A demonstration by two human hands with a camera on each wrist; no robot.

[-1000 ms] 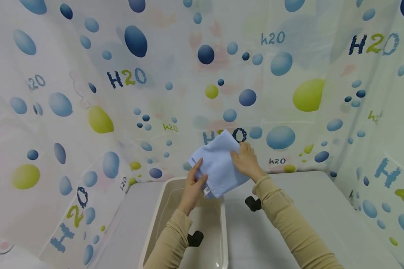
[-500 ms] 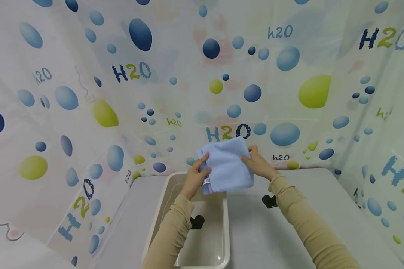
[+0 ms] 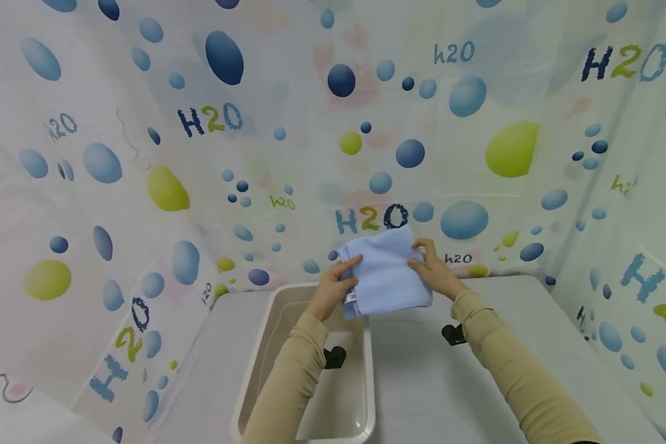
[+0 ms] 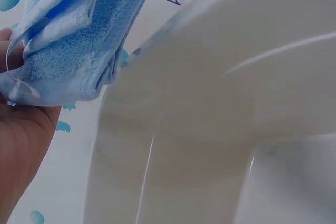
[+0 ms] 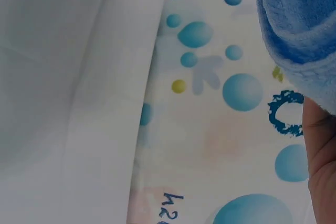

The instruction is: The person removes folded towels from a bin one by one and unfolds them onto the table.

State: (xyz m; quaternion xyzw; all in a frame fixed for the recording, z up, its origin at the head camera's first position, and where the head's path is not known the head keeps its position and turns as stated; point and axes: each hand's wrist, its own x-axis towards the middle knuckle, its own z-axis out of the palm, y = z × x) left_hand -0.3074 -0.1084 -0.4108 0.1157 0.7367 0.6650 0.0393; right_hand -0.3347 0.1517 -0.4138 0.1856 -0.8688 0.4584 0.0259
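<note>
A folded light blue towel is held up between both hands, over the far right part of the basin and the table beside it. My left hand grips its left edge, thumb on the near face, close to a small white label. On the opposite edge, my right hand pinches the cloth between thumb and fingers. Looped terry pile and stacked folds of the towel show in the left wrist view. The right wrist view catches only a folded corner of the towel and part of the right hand.
A cream rectangular basin stands on the white-covered table, below the left forearm. Behind and on both sides hangs a white curtain printed with bubbles and "H2O". Black wrist devices hang under the sleeves.
The towel has turned from a slanted position to a nearly level one and shifted slightly right. Both hands moved right with it, and the right hand's grip changed along its edge.
</note>
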